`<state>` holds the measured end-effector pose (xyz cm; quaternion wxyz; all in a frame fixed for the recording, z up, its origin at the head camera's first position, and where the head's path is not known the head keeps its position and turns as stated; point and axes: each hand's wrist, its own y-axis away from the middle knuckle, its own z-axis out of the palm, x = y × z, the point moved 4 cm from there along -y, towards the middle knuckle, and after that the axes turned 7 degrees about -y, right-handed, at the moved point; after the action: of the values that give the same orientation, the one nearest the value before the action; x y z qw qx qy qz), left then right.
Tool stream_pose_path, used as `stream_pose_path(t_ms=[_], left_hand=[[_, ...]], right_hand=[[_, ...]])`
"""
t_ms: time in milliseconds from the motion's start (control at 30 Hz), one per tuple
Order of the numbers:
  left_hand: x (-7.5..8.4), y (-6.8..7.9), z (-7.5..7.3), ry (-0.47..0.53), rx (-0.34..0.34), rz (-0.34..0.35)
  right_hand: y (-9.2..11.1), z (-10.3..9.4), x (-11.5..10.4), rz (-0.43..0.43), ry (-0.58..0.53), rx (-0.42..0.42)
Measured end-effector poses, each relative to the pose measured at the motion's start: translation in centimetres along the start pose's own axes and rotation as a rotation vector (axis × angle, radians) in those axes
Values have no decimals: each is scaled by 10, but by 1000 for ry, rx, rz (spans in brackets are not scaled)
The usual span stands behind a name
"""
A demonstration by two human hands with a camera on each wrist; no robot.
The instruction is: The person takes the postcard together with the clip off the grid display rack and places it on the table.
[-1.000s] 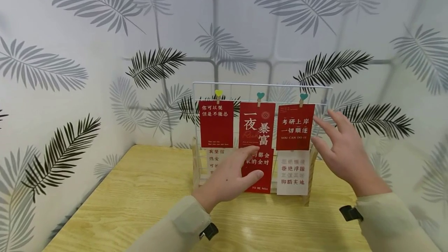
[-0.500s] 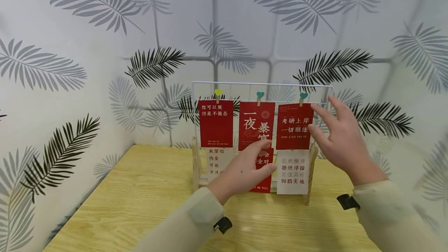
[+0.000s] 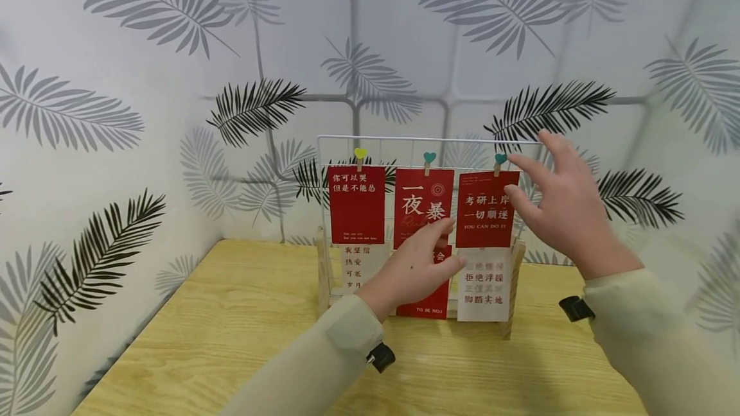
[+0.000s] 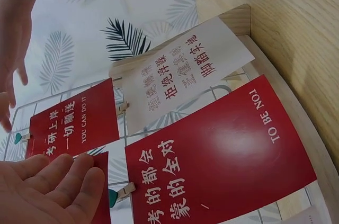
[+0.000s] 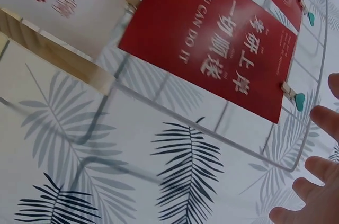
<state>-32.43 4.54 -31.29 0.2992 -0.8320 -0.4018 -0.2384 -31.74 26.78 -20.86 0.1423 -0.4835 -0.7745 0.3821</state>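
A white wire grid rack [image 3: 399, 138] holds two rows of cards, the upper ones hung by small wooden clips with heart tops. My right hand [image 3: 569, 204] is near its upper right corner, fingers spread beside the teal heart clip [image 5: 296, 99] of the upper right red card [image 5: 212, 38]. The right wrist view shows a gap between fingers and clip. My left hand [image 3: 419, 268] hovers before the middle column, fingers loosely bent and holding nothing. It partly covers the upper middle red card [image 3: 424, 191] and the lower red card [image 4: 222, 155].
An upper left red card [image 3: 357, 210] hangs by a yellow heart clip [image 3: 361, 154]. White cards hang below on the left and on the right [image 3: 484, 300]. The rack's wooden base [image 4: 296, 113] stands on a wood-grain table [image 3: 231, 339], with a leaf-patterned wall [image 3: 289, 31] behind.
My right hand has risen along the rack's right side, from the red card's edge to the teal heart clip. My left hand has shifted right and slightly up across the middle cards.
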Motion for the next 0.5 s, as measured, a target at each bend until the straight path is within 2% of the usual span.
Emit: stream_pose_path(t_ms=[200, 500], left_hand=[[3, -9, -2, -2, 6, -10], [4, -19, -2, -18, 13, -63]], right_hand=[[-18, -10, -2, -56, 28, 13], [-33, -10, -7, -86, 38, -14]])
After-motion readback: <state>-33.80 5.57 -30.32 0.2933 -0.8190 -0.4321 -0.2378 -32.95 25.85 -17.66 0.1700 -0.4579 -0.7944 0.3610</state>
